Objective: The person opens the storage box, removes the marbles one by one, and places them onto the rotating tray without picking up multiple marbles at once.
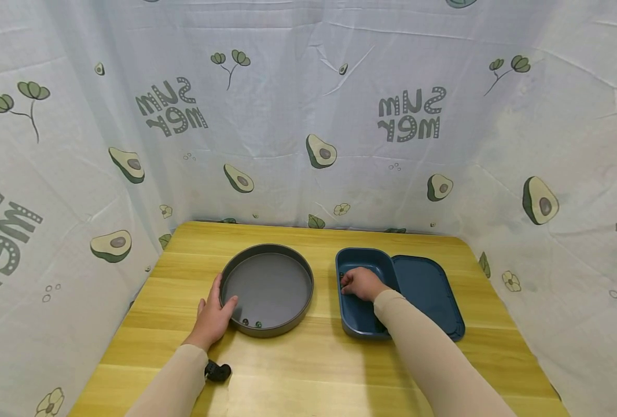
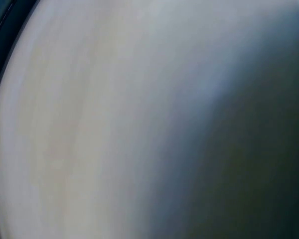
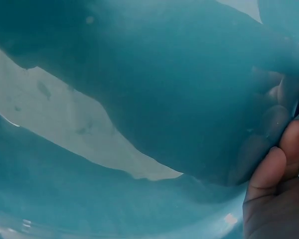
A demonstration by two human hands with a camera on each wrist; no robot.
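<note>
A round grey pan [image 1: 268,284] lies on the table, with two small dark greenish balls, one ball [image 1: 259,324] beside another ball [image 1: 245,321], near its front edge. My left hand [image 1: 213,318] rests against the pan's left side, fingers straight along the wall and thumb over the rim. Inside a blue box [image 1: 357,315], my right hand [image 1: 362,284] has its fingers curled and pointing down by the left wall. A small dark ball [image 1: 341,275] shows at those fingertips; whether they pinch it is hidden. In the right wrist view, fingers [image 3: 269,172] touch the box's glossy bottom.
A blue lid [image 1: 428,295] lies flat against the box's right side. Under my left wrist is a black device [image 1: 217,371]. The wooden table [image 1: 308,370] ends at a printed curtain [image 1: 287,116] behind and on both sides. The left wrist view is mostly blur.
</note>
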